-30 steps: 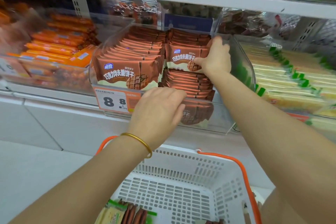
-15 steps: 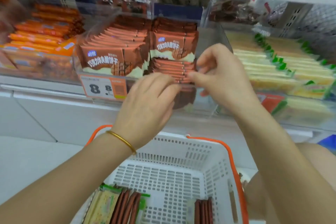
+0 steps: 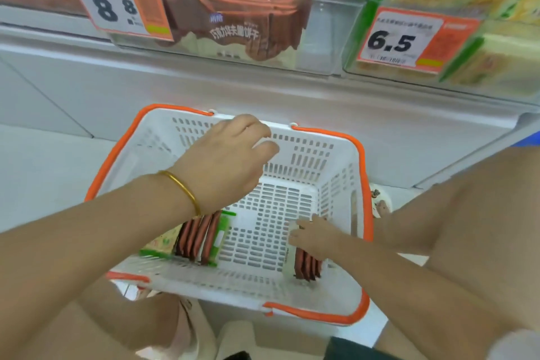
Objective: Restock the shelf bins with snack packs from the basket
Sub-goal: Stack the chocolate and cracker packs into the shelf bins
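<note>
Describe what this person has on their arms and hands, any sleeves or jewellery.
Both forearms are bare: no long sleeves, no gloves. The left hand has a thin, plain gold bangle round its wrist. The right hand shows no ring, watch or band, though it is slightly blurred.

White slotted basket point(image 3: 295, 155) with orange rim, brown snack packs point(image 3: 306, 267), green-edged cream packs point(image 3: 163, 242), gold bangle point(image 3: 182, 188), orange-and-white price tags point(image 3: 122, 5)
</note>
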The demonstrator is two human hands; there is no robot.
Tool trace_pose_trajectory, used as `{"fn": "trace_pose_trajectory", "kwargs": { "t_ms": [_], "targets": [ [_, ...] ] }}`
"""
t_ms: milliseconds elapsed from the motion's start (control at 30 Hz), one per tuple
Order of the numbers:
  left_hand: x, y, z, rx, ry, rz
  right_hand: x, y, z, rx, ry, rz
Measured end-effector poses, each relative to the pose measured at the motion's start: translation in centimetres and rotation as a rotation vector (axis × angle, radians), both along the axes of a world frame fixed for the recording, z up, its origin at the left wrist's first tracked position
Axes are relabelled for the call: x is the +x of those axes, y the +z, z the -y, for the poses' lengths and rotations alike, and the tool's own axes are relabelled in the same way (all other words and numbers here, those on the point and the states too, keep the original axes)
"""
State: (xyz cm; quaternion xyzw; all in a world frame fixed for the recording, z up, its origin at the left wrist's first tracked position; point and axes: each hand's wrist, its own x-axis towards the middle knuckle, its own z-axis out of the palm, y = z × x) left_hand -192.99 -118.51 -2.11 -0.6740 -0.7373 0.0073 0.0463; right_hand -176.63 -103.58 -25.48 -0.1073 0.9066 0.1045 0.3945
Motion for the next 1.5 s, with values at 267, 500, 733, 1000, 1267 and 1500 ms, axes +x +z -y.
{"fn": "trace_pose_trajectory", "kwargs": {
  "t_ms": [267, 500, 733, 1000, 1267, 1500],
  "targets": [
    [-0.7, -0.5, -0.3, -0.114, -0.010, 0.090, -1.5, 2.6, -0.1, 0.010, 0.022, -0.003],
    [-1.3, -0.5, -1.4, -0.431, 0.217, 0.420, -5.4, 14.9, -4.1, -0.705, -0.757, -0.184],
    [-2.8, 2.8, -2.3, -0.209, 0.385, 0.717, -4.5, 23.1, -3.0, -1.223, -1.155, -0.388],
    [-5.4, 9.4, -2.6, 0.383, 0.313, 0.905, -5.7, 30.9, -1.4, -1.325, -1.282, -1.000],
    [-8.3, 10.6, -3.5, 0.716, 0.263, 0.362, -15.5, 37.4, -5.0, -0.762, -1.093, -1.550],
    [-8.1, 8.6, -3.9, 0.349, 0.230, 0.081, -21.7, 36.3, -8.6, -0.657, -1.163, -1.505]
  ]
}}
